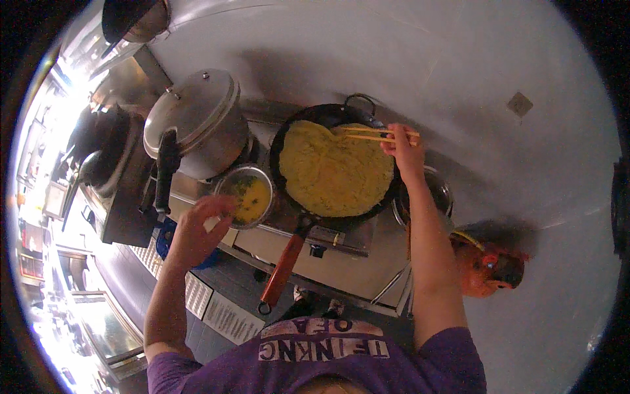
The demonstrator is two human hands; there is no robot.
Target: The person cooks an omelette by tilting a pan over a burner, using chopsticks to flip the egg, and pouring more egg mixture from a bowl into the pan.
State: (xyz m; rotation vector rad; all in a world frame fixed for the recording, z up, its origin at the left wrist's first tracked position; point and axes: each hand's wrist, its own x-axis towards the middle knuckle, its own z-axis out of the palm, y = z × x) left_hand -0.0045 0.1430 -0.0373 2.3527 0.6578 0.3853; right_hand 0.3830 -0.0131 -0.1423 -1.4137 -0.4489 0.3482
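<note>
My right hand (404, 147) grips a pair of wooden chopsticks (364, 134). Their tips touch the upper edge of a wide yellow pancake, perhaps egg (339, 172), where the edge dips inward. It covers most of a black frying pan (325, 113) with a reddish-brown handle (281, 273). At the left rim of a metal bowl (268, 184), my left hand (202, 231) is held with fingers and thumb apart, its fingertips blurred over the bowl. Inside the bowl lies a yellow liquid with green bits (253, 199). Whether the fingers touch the rim is unclear.
A large pressure cooker (197, 123) with a black handle (166, 172) stands left of the pan. Partly behind my right forearm is a round pot or bowl (438, 189). An orange-red object (485, 271) sits farther right, near the pale wall (492, 162).
</note>
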